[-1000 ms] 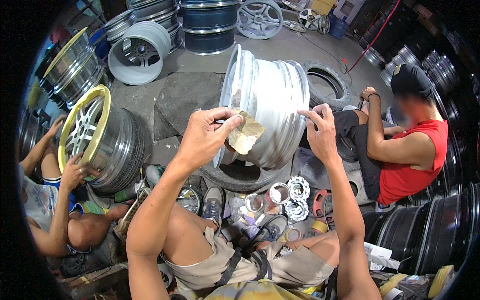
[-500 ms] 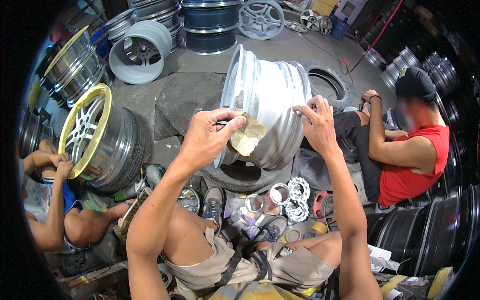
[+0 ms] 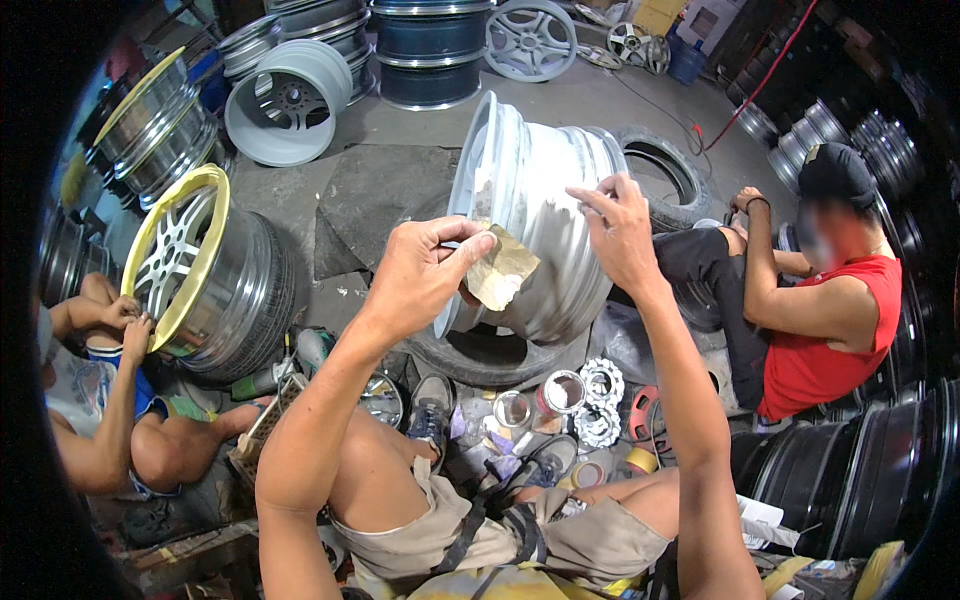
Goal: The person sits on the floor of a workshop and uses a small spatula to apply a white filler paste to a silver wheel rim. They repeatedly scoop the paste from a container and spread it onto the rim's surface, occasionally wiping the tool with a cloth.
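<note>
Wheel rim [image 3: 548, 185]: ahead of the person's knees, tilted on its side, apparently propped on a flat-lying tyre [image 3: 470, 368]; exact contact partly hidden.
Pale coat: covers most of the visible barrel; looks uneven, with duller smudges by the left lip.
Left hand [image 3: 415, 272]: thumb and fingertips pinched on a brown scrap [image 3: 506, 268], in front of the rim's near side; a pale smear shows on the scrap.
Right hand [image 3: 624, 232]: index finger stretched toward the barrel, other fingers loosely bent, nothing seen held; touching or just clear, cannot tell.
Done: judged well advanced on the facing surface.
Left: the uneven patches probably want attention; far side and underside hidden, state unknown.
Supplies: jar [image 3: 495, 410] and tin [image 3: 546, 403] on the floor near the shoes, apart from both hands.
</note>
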The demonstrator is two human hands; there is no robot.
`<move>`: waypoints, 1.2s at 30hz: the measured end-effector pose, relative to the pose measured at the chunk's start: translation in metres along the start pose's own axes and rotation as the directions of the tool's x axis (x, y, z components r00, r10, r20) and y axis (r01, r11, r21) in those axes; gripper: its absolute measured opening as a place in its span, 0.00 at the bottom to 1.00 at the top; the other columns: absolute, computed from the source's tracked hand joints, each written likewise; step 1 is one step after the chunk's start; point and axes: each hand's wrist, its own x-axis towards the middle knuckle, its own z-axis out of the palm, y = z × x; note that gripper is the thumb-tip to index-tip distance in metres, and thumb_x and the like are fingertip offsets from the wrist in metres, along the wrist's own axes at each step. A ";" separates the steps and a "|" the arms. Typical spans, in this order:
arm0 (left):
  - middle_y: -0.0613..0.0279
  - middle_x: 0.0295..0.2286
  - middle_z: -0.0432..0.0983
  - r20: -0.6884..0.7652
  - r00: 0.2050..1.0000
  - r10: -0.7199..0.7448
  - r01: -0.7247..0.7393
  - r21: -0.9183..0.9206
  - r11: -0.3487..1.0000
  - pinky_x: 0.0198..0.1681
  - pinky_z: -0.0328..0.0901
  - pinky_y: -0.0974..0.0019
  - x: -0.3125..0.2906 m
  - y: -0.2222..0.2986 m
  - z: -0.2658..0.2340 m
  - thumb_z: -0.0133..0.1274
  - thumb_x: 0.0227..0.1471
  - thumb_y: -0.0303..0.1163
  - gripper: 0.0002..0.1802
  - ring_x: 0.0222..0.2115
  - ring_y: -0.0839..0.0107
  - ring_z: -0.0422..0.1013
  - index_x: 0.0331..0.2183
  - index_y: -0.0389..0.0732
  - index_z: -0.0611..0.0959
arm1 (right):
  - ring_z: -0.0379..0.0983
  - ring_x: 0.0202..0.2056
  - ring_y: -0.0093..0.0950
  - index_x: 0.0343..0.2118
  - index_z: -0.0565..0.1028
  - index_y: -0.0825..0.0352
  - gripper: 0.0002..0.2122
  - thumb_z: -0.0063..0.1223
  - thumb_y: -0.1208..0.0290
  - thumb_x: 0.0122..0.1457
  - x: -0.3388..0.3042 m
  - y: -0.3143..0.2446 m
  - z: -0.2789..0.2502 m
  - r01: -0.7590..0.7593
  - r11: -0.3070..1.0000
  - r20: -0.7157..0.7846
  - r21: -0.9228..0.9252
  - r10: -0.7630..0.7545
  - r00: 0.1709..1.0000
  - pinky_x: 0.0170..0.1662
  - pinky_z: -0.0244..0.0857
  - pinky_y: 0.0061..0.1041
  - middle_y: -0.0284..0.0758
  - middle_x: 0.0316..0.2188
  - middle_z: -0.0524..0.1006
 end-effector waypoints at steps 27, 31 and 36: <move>0.66 0.26 0.80 -0.070 0.997 0.016 -0.019 -0.037 0.999 0.24 0.72 0.73 0.000 0.003 -0.004 0.56 0.64 0.32 0.13 0.24 0.82 0.74 0.37 0.30 0.85 | 0.66 0.41 0.32 0.41 0.84 0.54 0.17 0.57 0.80 0.50 -0.008 -0.029 -0.010 0.038 0.999 -0.031 -0.003 -0.038 0.999 0.45 0.58 0.34 0.33 0.35 0.67; 0.64 0.26 0.81 -0.073 0.996 0.052 -0.056 -0.042 0.998 0.24 0.73 0.72 0.003 -0.001 -0.004 0.56 0.63 0.32 0.13 0.24 0.80 0.76 0.37 0.30 0.85 | 0.66 0.39 0.32 0.44 0.84 0.54 0.20 0.56 0.82 0.48 -0.018 -0.062 -0.044 0.117 0.972 -0.070 0.205 -0.105 0.992 0.45 0.62 0.32 0.33 0.33 0.67; 0.63 0.26 0.81 -0.057 0.997 0.049 -0.052 -0.052 0.997 0.24 0.72 0.74 0.002 0.001 -0.002 0.56 0.63 0.32 0.13 0.24 0.81 0.75 0.38 0.29 0.84 | 0.67 0.38 0.32 0.47 0.84 0.51 0.25 0.57 0.83 0.45 -0.023 -0.096 -0.054 0.277 0.929 -0.043 0.244 -0.275 0.960 0.44 0.64 0.30 0.32 0.34 0.68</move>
